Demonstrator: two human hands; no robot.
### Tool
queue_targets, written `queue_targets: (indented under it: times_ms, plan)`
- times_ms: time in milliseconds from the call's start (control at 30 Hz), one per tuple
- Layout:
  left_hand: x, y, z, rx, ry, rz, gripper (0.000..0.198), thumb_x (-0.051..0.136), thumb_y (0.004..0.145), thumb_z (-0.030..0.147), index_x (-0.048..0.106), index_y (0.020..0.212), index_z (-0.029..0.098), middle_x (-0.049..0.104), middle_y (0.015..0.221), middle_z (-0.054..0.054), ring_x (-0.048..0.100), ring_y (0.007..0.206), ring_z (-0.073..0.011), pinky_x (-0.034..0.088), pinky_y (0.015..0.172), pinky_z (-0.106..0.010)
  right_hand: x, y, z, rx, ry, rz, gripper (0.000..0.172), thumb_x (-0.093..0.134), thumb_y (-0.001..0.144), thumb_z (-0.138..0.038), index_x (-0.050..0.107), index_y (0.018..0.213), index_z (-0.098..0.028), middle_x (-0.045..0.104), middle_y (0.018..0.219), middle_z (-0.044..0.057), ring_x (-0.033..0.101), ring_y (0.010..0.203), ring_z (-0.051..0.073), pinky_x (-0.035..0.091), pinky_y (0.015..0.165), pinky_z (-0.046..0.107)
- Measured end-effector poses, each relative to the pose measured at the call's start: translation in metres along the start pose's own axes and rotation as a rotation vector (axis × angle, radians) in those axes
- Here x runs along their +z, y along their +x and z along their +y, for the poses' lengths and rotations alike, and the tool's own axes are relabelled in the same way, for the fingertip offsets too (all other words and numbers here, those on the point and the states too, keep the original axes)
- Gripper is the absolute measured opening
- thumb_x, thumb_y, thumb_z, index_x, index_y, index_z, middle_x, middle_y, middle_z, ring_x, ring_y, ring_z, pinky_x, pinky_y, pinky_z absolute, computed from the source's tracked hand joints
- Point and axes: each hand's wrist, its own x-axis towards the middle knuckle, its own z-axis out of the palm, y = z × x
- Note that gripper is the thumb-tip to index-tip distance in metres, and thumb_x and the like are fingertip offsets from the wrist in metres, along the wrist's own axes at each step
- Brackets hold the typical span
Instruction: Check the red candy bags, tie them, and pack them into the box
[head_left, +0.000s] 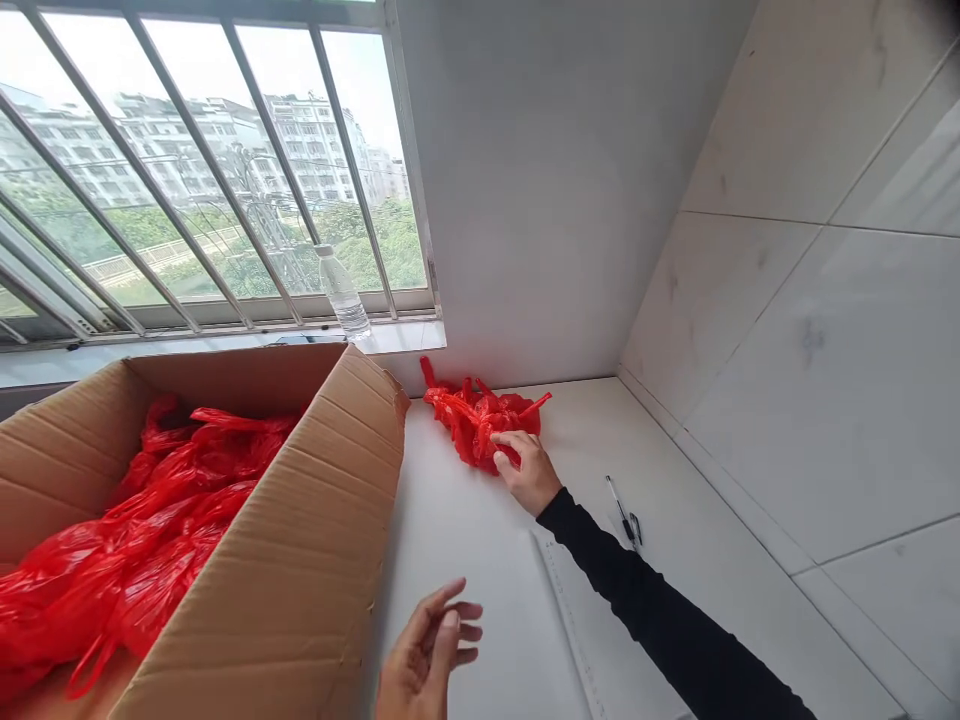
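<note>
My right hand (529, 472), in a black sleeve, is at the front right of a crumpled red plastic bag (480, 418) on the white table. Thumb and forefinger are apart there, with no bag visibly gripped between them. Whether the fingertips touch the plastic I cannot tell. Low in the view, my left hand (429, 655) hovers above the table beside the cardboard box (300, 530), its fingers loosely bent and spread, holding nothing. Several red plastic bags (172, 510) lie heaped inside that box; what they contain is hidden.
Right of my right forearm lie pens (624, 515) on the table (480, 560). A white sheet with printed marks (566, 620) lies partly under the arm. A clear water bottle (345, 295) stands on the sill by the barred window. Tiled wall (825, 380) bounds the right side.
</note>
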Motion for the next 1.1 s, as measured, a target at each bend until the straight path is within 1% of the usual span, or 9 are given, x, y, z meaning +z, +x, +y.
queue_targets:
  times_ms: [133, 233, 300, 433, 600, 733, 833, 933, 1100]
  plan:
    - [0.025, 0.032, -0.016, -0.329, -0.465, -0.131, 0.044, 0.069, 0.084, 0.045, 0.067, 0.117, 0.016, 0.07, 0.122, -0.017, 0.067, 0.11, -0.03, 0.055, 0.094, -0.045, -0.025, -0.046, -0.038, -0.023, 0.189, -0.121, 0.027, 0.055, 0.093, -0.028, 0.069, 0.116, -0.024, 0.068, 0.122, 0.005, 0.061, 0.119, 0.02, 0.047, 0.106, 0.037]
    - [0.035, 0.034, -0.028, -0.391, -0.553, -0.204, 0.044, 0.066, 0.084, 0.048, 0.068, 0.114, 0.016, 0.072, 0.117, -0.018, 0.069, 0.108, -0.0353, 0.054, 0.094, -0.053, -0.048, -0.078, -0.052, 0.029, 0.419, -0.289, 0.022, 0.057, 0.095, -0.031, 0.07, 0.112, -0.024, 0.069, 0.117, 0.004, 0.063, 0.115, 0.019, 0.049, 0.102, 0.035]
    - [0.038, 0.027, -0.032, -0.403, -0.599, -0.221, 0.04, 0.071, 0.081, 0.045, 0.067, 0.114, 0.022, 0.075, 0.108, -0.012, 0.071, 0.103, -0.0338, 0.055, 0.091, -0.051, -0.059, -0.094, -0.052, 0.141, 0.539, -0.434, 0.023, 0.058, 0.096, -0.034, 0.068, 0.114, -0.023, 0.071, 0.102, 0.004, 0.068, 0.1, 0.019, 0.053, 0.093, 0.036]
    - [0.039, 0.013, -0.032, -0.441, -0.652, -0.255, 0.041, 0.075, 0.077, 0.046, 0.068, 0.108, 0.019, 0.075, 0.098, -0.012, 0.073, 0.093, -0.0322, 0.059, 0.086, -0.047, -0.066, -0.11, -0.034, 0.343, 0.513, -0.539, 0.032, 0.049, 0.1, -0.04, 0.056, 0.127, -0.023, 0.065, 0.072, -0.002, 0.065, 0.068, 0.016, 0.057, 0.073, 0.035]
    - [0.04, 0.011, -0.031, -0.328, -0.691, -0.209, 0.051, 0.076, 0.08, 0.034, 0.059, 0.127, 0.029, 0.074, 0.11, -0.006, 0.073, 0.099, -0.0276, 0.057, 0.09, -0.041, -0.06, -0.12, -0.022, 0.042, 0.234, -0.603, 0.04, 0.058, 0.088, -0.015, 0.062, 0.126, -0.03, 0.063, 0.099, 0.001, 0.06, 0.09, 0.016, 0.052, 0.086, 0.037]
    - [0.036, 0.013, -0.033, -0.286, -0.673, -0.176, 0.054, 0.074, 0.083, 0.029, 0.054, 0.134, 0.03, 0.074, 0.112, -0.006, 0.072, 0.102, -0.0274, 0.057, 0.092, -0.04, -0.056, -0.125, -0.024, -0.074, 0.208, -0.609, 0.058, 0.061, 0.08, -0.007, 0.055, 0.133, -0.029, 0.061, 0.11, 0.004, 0.058, 0.1, 0.019, 0.049, 0.094, 0.039]
    - [0.032, 0.014, -0.033, -0.277, -0.66, -0.166, 0.054, 0.074, 0.084, 0.031, 0.055, 0.134, 0.026, 0.074, 0.111, -0.008, 0.07, 0.106, -0.0293, 0.056, 0.094, -0.042, -0.053, -0.125, -0.024, -0.082, 0.172, -0.593, 0.039, 0.065, 0.082, -0.013, 0.063, 0.118, -0.027, 0.062, 0.11, 0.004, 0.058, 0.103, 0.021, 0.048, 0.094, 0.04]
    - [0.029, 0.013, -0.031, -0.282, -0.651, -0.166, 0.048, 0.069, 0.087, 0.038, 0.058, 0.129, 0.02, 0.072, 0.118, -0.012, 0.067, 0.114, -0.031, 0.054, 0.098, -0.042, -0.047, -0.124, -0.018, 0.066, 0.185, -0.47, 0.009, 0.057, 0.092, -0.022, 0.064, 0.098, -0.023, 0.065, 0.095, 0.002, 0.061, 0.089, 0.018, 0.049, 0.085, 0.036]
    - [0.033, 0.005, -0.033, -0.288, -0.591, -0.157, 0.052, 0.076, 0.082, 0.027, 0.055, 0.13, 0.026, 0.068, 0.129, -0.008, 0.063, 0.121, -0.0278, 0.049, 0.104, -0.04, -0.039, -0.124, -0.002, 0.354, 0.342, -0.276, 0.018, 0.05, 0.098, -0.04, 0.055, 0.099, -0.023, 0.06, 0.085, 0.0, 0.058, 0.079, 0.017, 0.048, 0.074, 0.032]
